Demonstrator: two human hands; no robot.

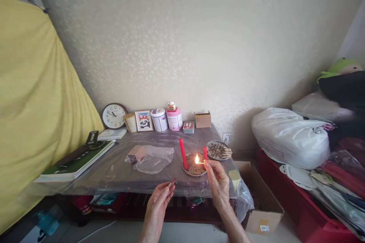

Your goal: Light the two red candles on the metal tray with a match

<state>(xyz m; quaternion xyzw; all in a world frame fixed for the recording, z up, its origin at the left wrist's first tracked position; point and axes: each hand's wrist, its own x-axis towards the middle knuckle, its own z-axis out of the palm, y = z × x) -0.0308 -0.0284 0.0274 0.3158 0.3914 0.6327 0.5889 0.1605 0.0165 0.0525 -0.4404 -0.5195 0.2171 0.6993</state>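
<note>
Between the thumb and fingers of my right hand (219,182) is a lit match (200,163), its flame pointing up at the left end. My left hand (158,202) is closed on a small matchbox (172,183), mostly covered by the fingers, just off the table's front edge. A tall red candle (183,154) leans slightly on a round metal plate (189,173). A second red candle (205,152) stands behind my right fingers, its base hidden. The flame lies between the two candles, apart from both wicks. Behind, another round plate (212,145) carries several matchsticks (227,153).
A plastic-covered table (105,167) holds a clear bag (154,159) with a small box. Along the wall are a clock (114,116), a framed panda picture (144,121), tins (174,120) and a cardboard box (202,120). A yellow curtain (37,83) hangs left; a red bin (285,190) stands right.
</note>
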